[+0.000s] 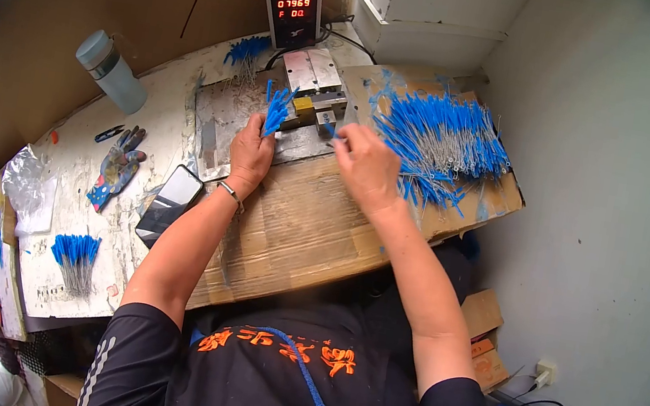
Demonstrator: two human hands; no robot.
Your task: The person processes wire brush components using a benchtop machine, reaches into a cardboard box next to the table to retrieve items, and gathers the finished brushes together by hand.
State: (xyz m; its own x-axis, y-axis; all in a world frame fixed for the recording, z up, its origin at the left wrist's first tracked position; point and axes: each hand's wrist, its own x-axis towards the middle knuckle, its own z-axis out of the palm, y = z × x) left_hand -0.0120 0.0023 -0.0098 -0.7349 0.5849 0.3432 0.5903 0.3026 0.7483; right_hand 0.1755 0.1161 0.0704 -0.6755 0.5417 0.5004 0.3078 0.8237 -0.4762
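My left hand (252, 150) is closed around a bunch of thin blue-sleeved metal pieces (276, 112), blue ends pointing up, just left of a small metal press fixture (326, 117) with a yellow block. At the fixture's right front, my right hand (370, 164) pinches with thumb and fingertips. A bit of blue (332, 130) shows at those fingertips, seemingly one blue-sleeved piece; most of it is hidden. To the right, a large heap of the same blue-sleeved pieces (443, 141) lies on cardboard, their wire-like metal ends showing.
A counter box (293, 13) with red digits stands behind the fixture. Leftward are a bottle (114, 71), a glove (118, 168), a phone (171, 201) and a plastic bag (30, 180). More blue-sleeved bundles lie front left and behind. A wall bounds the right side.
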